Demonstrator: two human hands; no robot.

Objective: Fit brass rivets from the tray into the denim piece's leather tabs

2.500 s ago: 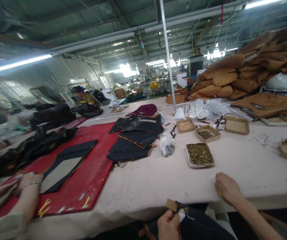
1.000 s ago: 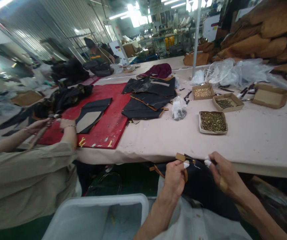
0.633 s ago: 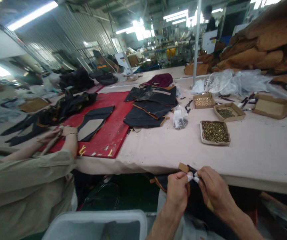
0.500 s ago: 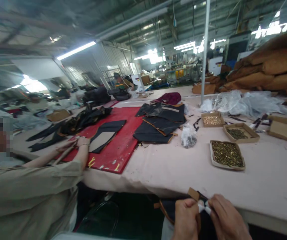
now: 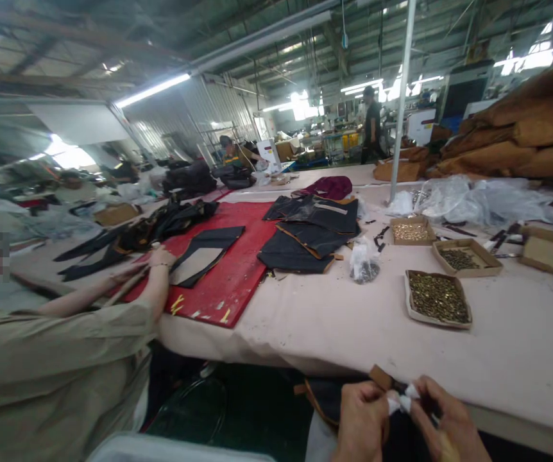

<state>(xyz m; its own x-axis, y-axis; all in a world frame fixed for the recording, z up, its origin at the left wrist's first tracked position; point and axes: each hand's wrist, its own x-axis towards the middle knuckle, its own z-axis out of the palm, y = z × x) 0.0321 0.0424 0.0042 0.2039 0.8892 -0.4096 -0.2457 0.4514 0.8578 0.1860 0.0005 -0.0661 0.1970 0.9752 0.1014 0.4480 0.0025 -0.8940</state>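
Observation:
At the lower right, in front of the table edge, my left hand (image 5: 364, 416) is closed in a pinch on a dark fabric piece (image 5: 327, 399) with brown edging. A brown tab (image 5: 380, 377) sticks up from the piece beside my fingers. My right hand (image 5: 447, 420) is also closed, its thumb and fingers pinching close against the left fingertips. White wraps (image 5: 405, 403) show at the fingertips where both hands meet. Whatever small part lies between the fingertips is hidden. Most of the fabric hangs below my hands, out of sight.
Cardboard trays of small metal parts (image 5: 437, 298) stand on the table (image 5: 334, 321) ahead, near a plastic bag (image 5: 364, 260). Stacked dark panels (image 5: 310, 240) lie left of them, partly over a red board (image 5: 238, 282). A co-worker (image 5: 55, 359) works at the left.
My hands stay together on the fabric; the right fingers have lifted and spread slightly around the pinch. The view has shifted a little. A walking person now shows in the background.

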